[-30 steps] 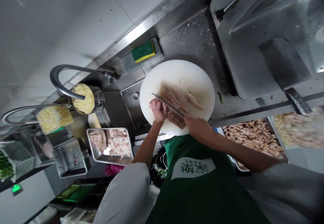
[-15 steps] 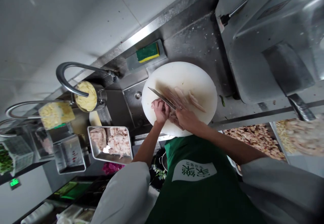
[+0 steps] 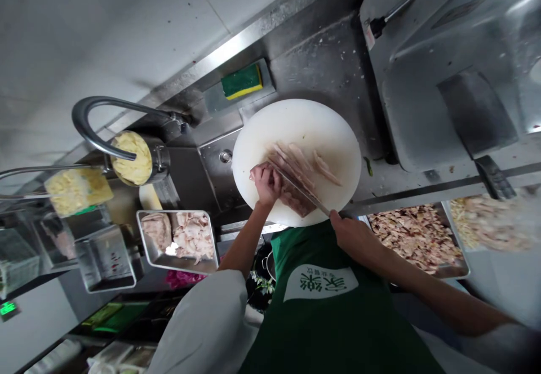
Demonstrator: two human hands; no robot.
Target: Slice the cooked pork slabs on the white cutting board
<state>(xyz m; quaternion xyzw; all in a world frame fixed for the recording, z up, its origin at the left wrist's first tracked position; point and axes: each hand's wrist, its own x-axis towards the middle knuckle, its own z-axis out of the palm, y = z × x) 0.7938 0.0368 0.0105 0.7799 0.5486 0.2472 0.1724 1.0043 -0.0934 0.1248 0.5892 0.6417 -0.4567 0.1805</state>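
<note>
On the round white cutting board [image 3: 270, 118] lies a piece of pale pinkish meat [image 3: 298, 201]. My left hand [image 3: 267, 184] presses on its far left end with the fingers curled. My right hand [image 3: 353, 236] is wrapped round the handle of a long knife [image 3: 302, 189] near the board's front edge. The blade lies slantwise across the meat, its tip close to my left fingers. Several cut meat strips [image 3: 296, 160] rest just beyond the blade, and a loose strip [image 3: 326, 170] lies apart to their right.
Left of the board are a metal tray of meat [image 3: 217, 255], a curved faucet [image 3: 91, 101] and a pot of pale yellow slices [image 3: 134, 163]. A green-yellow sponge [image 3: 242, 83] sits behind. A tray of chopped meat [image 3: 416, 236] and a cleaver [image 3: 477, 109] are on the right.
My right hand has drawn the knife back toward me and to the right, so its tip now reaches less far over the board. My left hand stays on the meat.
</note>
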